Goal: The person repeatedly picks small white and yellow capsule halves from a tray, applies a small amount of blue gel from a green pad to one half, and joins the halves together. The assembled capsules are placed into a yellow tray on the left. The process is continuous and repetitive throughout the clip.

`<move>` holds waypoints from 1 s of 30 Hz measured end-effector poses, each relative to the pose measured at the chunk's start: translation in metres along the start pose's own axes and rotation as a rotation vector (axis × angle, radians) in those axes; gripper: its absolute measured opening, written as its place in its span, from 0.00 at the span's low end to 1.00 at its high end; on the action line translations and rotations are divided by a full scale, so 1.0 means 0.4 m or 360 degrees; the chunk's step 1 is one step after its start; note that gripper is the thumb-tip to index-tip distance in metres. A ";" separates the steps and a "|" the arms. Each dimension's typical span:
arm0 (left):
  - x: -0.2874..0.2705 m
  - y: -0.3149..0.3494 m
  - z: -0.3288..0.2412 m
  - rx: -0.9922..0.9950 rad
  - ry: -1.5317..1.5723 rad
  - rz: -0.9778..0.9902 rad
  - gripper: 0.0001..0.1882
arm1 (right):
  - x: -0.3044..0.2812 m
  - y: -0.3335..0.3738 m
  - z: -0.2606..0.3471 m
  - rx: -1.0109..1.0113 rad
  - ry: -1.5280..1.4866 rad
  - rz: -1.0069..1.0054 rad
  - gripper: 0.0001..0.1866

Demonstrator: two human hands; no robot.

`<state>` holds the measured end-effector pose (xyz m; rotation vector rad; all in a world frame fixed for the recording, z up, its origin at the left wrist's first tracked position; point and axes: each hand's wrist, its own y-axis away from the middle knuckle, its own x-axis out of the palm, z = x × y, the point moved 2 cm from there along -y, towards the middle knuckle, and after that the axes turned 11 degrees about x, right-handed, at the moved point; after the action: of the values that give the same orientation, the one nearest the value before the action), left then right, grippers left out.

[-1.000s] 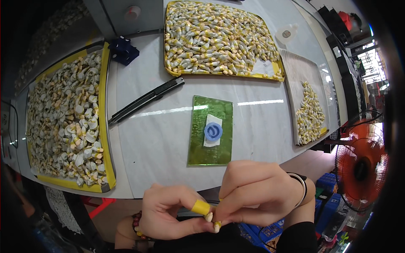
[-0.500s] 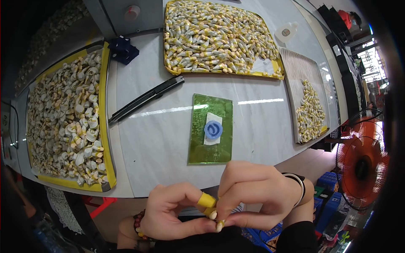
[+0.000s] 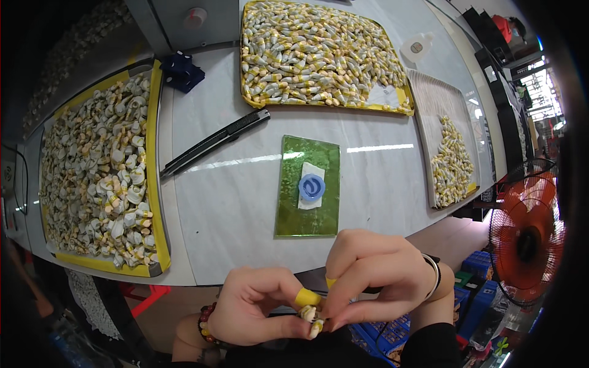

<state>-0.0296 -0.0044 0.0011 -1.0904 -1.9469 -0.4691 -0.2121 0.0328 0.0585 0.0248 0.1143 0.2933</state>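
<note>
Close to my body, below the table's front edge, my left hand (image 3: 257, 306) pinches a small pale piece with yellow markings (image 3: 316, 329) between thumb and index finger. Yellow tape is wrapped round that index fingertip. A second cream-coloured end shows just above; whether both belong to one piece I cannot tell. My right hand (image 3: 380, 276) meets it from the other side, its thumb and fingers pinched together at the piece. What the right fingertips grip is partly hidden. Yellow also shows on a finger of this hand.
A green plate (image 3: 294, 224) bears a white pad and a blue round dish (image 3: 311, 187). Yellow-edged trays of small pale pieces stand left (image 3: 157, 184) and far (image 3: 325, 109); a third tray (image 3: 423, 122) is right. Also about: a long black tool (image 3: 215, 142), white bottle (image 3: 417, 47), orange fan (image 3: 527, 239).
My right fingers have shifted slightly right, away from the left fingertips, uncovering more of the pale piece. Both hands stay close together.
</note>
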 end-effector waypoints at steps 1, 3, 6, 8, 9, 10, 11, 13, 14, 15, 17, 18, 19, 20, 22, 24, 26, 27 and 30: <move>-0.002 0.000 0.002 -0.0001 -0.0014 0.0013 0.12 | 0.002 0.001 -0.002 -0.0005 0.0012 -0.0008 0.07; -0.002 -0.002 0.004 0.0009 -0.0057 0.0020 0.12 | 0.005 0.003 -0.005 -0.0009 0.0039 -0.0029 0.07; 0.003 -0.004 0.004 0.0046 -0.0138 0.0001 0.12 | 0.001 0.001 -0.001 -0.0076 0.0148 -0.0050 0.06; 0.003 -0.003 0.007 0.0064 -0.0166 0.0005 0.11 | 0.001 -0.001 -0.003 -0.0104 0.0140 -0.0033 0.06; 0.006 -0.004 0.007 0.0014 -0.0136 0.0006 0.11 | 0.003 -0.003 -0.004 -0.0121 0.0137 -0.0022 0.06; 0.012 -0.006 0.006 -0.0035 -0.0105 0.0006 0.11 | 0.001 0.000 -0.001 -0.0091 0.0183 -0.0032 0.06; 0.015 -0.004 -0.001 -0.0074 -0.0105 -0.0014 0.11 | 0.002 -0.001 0.002 -0.0088 0.0211 -0.0025 0.06; 0.011 -0.004 -0.001 -0.0002 -0.0262 0.0040 0.10 | 0.010 0.003 0.013 -0.0003 0.0290 -0.0074 0.07; 0.016 -0.004 -0.005 0.0006 -0.0294 0.0041 0.10 | 0.012 0.004 0.020 -0.0016 0.0350 -0.0115 0.08; 0.024 -0.006 -0.010 -0.0068 -0.0329 -0.0119 0.12 | 0.017 0.011 0.019 0.0001 0.0370 -0.0180 0.09; 0.020 -0.006 -0.059 -0.0002 -0.0881 0.0088 0.11 | 0.031 0.002 0.015 -0.0042 0.0402 -0.0187 0.11; 0.018 -0.017 -0.080 0.0016 -0.1129 0.0219 0.11 | 0.034 0.000 0.017 -0.0083 0.0433 -0.0149 0.11; 0.031 -0.021 -0.134 0.0141 -0.1453 0.0281 0.12 | 0.037 -0.001 0.020 -0.0125 0.0463 -0.0110 0.12; 0.038 -0.007 -0.183 0.0342 -0.1657 0.0330 0.14 | 0.036 0.003 0.031 -0.0116 0.0484 -0.0133 0.13; -0.008 0.023 -0.285 0.0610 -0.2015 0.0216 0.14 | 0.031 0.022 0.038 -0.0058 0.0546 -0.0199 0.14; 0.020 0.024 -0.402 0.0780 -0.2844 -0.0267 0.09 | 0.014 0.053 0.031 -0.0056 0.0561 -0.0372 0.14; -0.015 -0.019 -0.492 0.0559 -0.3288 -0.0071 0.15 | -0.003 0.079 0.028 -0.0003 0.0605 -0.0526 0.13; -0.045 -0.042 -0.528 0.0396 -0.3230 -0.0185 0.17 | -0.013 0.090 0.017 -0.0033 0.0634 -0.0598 0.13; -0.182 -0.097 -0.694 0.0468 -0.3127 -0.0567 0.17 | -0.026 0.101 0.005 0.0042 0.0537 -0.0715 0.13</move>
<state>0.0929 -0.2445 0.1064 -0.9345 -3.6233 1.2506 -0.2332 0.0684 0.0631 -0.0249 0.4519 -0.1562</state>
